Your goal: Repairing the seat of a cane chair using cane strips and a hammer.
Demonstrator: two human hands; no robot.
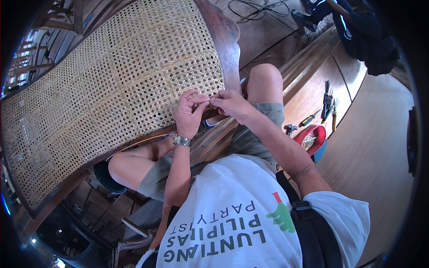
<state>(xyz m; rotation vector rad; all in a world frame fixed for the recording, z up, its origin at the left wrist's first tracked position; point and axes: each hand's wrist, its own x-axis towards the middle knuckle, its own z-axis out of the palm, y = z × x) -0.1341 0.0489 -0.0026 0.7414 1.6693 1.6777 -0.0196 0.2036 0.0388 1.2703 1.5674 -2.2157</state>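
A large woven cane panel (111,85) in pale straw colour stretches across the left and upper part of the view, set in a dark, polished wooden frame (228,42) with a scalloped outer edge. At its near right corner both my hands meet over the weave. My left hand (190,111), with a metal watch at the wrist, has thumb and forefinger pinched together. Touching it from the right, my right hand (232,105) pinches at the same spot. Whatever thin piece lies between the fingertips is too small to make out.
To my right lie a screwdriver (309,119), pliers (334,117), a black-handled tool (327,100) and a hammer (290,129), beside a red bowl (320,134). Another person (357,31) is at the upper right. Cables (257,11) coil on the floor. A dark bucket (106,176) sits under the frame.
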